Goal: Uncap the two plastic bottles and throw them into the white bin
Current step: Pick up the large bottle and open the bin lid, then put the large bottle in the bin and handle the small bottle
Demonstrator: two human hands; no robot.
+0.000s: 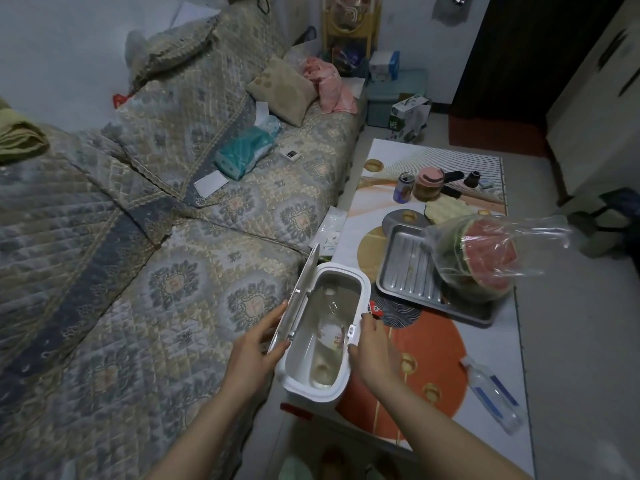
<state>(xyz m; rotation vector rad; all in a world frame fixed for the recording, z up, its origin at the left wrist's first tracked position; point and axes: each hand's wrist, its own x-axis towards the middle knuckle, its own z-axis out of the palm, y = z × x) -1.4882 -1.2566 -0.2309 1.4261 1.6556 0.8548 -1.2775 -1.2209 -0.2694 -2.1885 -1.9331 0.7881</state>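
A quilted sofa fills the frame from nine to twelve o'clock. The patterned table runs from one to five o'clock, carrying a steel tray and a bagged watermelon at three o'clock. The white bin stands just below centre between sofa and table, its lid raised on the sofa side. One clear bottle lies inside it. A second bottle lies on the table at four o'clock, well apart from the bin. The left hand holds the lid's edge, fingers bent around it. The right hand rests on the bin's table-side rim; its grip cannot be told.
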